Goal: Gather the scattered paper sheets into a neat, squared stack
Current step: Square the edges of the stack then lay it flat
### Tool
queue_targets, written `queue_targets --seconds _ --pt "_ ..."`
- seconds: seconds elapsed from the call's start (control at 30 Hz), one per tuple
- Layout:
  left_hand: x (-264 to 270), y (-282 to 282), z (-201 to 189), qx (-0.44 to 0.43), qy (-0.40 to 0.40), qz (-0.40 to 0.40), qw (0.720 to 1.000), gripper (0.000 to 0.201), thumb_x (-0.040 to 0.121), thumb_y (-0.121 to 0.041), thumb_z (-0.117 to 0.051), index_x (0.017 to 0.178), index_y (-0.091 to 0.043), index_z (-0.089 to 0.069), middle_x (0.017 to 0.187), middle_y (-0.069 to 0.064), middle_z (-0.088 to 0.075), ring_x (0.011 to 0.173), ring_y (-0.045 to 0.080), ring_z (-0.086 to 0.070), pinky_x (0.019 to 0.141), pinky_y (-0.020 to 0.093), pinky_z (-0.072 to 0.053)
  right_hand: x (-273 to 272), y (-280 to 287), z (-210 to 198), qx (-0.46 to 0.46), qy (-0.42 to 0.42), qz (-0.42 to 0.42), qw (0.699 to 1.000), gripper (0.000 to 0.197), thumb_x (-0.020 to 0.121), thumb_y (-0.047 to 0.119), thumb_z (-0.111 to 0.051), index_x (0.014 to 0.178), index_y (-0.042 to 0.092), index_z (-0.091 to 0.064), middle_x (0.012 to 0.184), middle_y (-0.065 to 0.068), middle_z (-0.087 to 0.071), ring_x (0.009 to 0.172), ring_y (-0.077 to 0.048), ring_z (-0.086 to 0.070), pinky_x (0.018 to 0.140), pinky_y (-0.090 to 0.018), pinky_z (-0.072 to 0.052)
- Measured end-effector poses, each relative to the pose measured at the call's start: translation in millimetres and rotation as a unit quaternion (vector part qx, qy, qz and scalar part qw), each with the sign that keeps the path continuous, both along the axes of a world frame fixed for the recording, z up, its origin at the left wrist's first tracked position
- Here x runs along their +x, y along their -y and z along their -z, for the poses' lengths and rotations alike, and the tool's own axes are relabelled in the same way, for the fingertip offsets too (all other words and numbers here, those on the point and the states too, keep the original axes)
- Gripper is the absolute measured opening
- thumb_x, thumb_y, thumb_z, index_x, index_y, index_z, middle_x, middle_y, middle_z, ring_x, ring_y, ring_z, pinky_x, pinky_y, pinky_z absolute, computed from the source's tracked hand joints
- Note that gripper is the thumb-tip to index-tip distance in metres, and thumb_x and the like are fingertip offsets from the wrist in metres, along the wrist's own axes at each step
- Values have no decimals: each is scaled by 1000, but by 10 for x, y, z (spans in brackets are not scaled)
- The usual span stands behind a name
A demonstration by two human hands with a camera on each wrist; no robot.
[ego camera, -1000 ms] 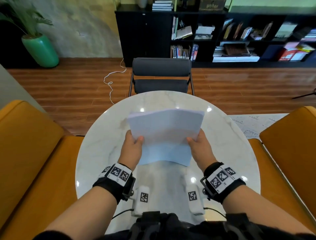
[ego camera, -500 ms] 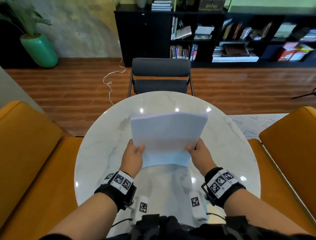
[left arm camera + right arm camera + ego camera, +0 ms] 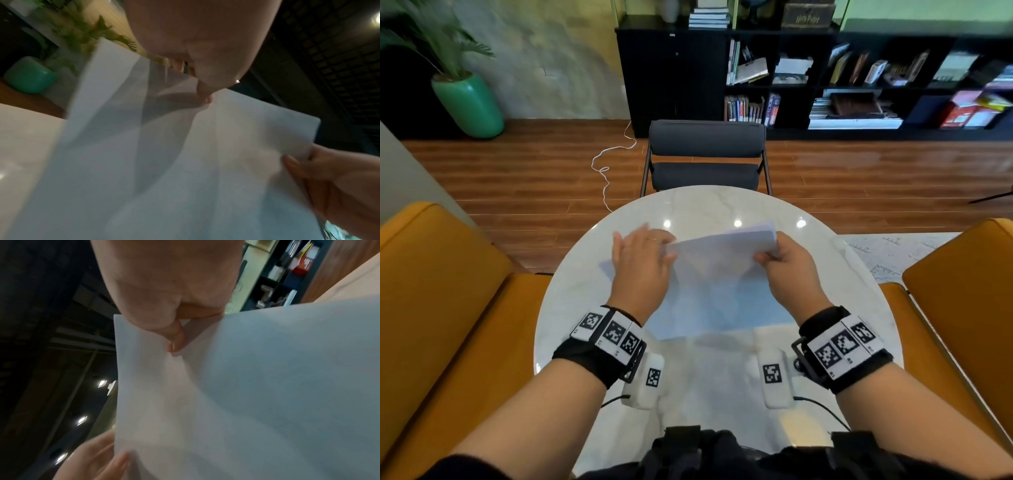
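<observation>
**Sheets gathered, squaring still to finish**

Above a round marble table (image 3: 592,308), between 2 orange seats (image 3: 438,294), all visible paper sheets (image 3: 719,274) gathered into 1 bundle, held tilted over the tabletop, near edge low. No loose sheet left lying on the marble in the head view. Judged well along: collecting done, edges not yet flush, with 1 sheet splaying out at the left side in the left wrist view, and the stack not yet laid flat. Right hand (image 3: 787,270) pinching the far right corner, thumb on top. Left hand (image 3: 642,263) spread flat with straight fingers against the bundle's left edge, gripping nothing. Hidden: the bundle's underside, its left edge behind the left hand, and the count of sheets. Both wrist views blurred; contact with the table at the near edge hard to judge.
</observation>
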State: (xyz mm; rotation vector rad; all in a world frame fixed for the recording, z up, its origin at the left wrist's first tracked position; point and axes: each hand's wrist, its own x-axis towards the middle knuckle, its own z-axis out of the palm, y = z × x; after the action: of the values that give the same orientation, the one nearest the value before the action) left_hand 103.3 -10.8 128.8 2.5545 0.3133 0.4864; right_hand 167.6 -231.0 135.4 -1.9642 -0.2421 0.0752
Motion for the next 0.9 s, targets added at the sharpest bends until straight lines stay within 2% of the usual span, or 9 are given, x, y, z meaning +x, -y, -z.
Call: queue_targets --seconds 0.1,0.17,0.23,0.37,0.53,0.63,0.77,0.83,0.9 --pt "-162 -174 107 -182 47 -107 976 75 82 -22 -70 144 -25 -29 153 8 -28 145 28 -22 119 52 -16 15 131 62 75 -34 47 995 25 89 -4 -55 98 18 -63 86 5 -66 77 -5 -60 65 -10 -47" --pt "-261 -236 138 -399 22 -115 909 91 81 -23 -71 149 -34 -12 157 2 -23 143 22 -27 115 49 -27 39 213 111 129 -68 66 987 26 88 -5 -56 96 18 -64 87 2 -69 76 -14 -65 72 -27 -51" --pt "-291 -251 200 -541 -14 -68 838 80 85 -21 -66 149 -29 -18 150 5 -40 136 24 -41 111 47 -35 44 243 150 159 -95 62 981 27 87 -7 -56 100 14 -65 91 -5 -71 78 -21 -67 76 -36 -51" --pt "-231 -205 126 -449 -31 -85 889 41 84 -22 -54 124 -26 -44 123 3 -61 114 26 -57 102 52 -44 70 229 131 189 -91 50 977 32 89 -9 -51 117 5 -59 101 -12 -69 89 -25 -67 79 -38 -52" --pt "-182 -90 -35 -420 48 -92 902 32 94 -9 -45 124 -23 -44 103 -10 -58 93 4 -56 78 23 -44 96 189 74 220 -50 52 973 35 88 0 -53 121 13 -54 112 -9 -66 99 -22 -63 83 -32 -52" --pt "-239 -85 196 -404 20 -95 910 36 92 -8 -45 126 -18 -47 114 0 -60 103 17 -58 85 28 -45 48 221 345 163 -65 77 981 34 89 0 -53 118 17 -57 108 -3 -68 98 -18 -64 85 -31 -52" --pt "-412 -42 801 -380 -84 -125 913 28 91 -6 -47 119 -11 -51 113 7 -58 112 30 -55 85 31 -38 -198 424 1043 6 -159 77 984 28 88 2 -54 112 13 -61 106 -7 -68 109 -32 -62 82 -37 -49" --pt "-419 -56 921 -360 -103 -128 918 26 92 -6 -47 117 -9 -52 110 10 -60 109 32 -57 85 32 -39 -234 495 1157 -39 -166 81 982 19 88 2 -54 104 9 -61 101 -14 -67 106 -36 -62 71 -31 -44" --pt "-341 -123 907 -323 -90 -129 933 20 92 -6 -48 111 -6 -52 102 14 -61 101 31 -58 82 33 -40 -160 491 1054 -47 -125 99 986 19 88 2 -59 107 5 -60 97 -15 -63 104 -38 -62 71 -30 -41"
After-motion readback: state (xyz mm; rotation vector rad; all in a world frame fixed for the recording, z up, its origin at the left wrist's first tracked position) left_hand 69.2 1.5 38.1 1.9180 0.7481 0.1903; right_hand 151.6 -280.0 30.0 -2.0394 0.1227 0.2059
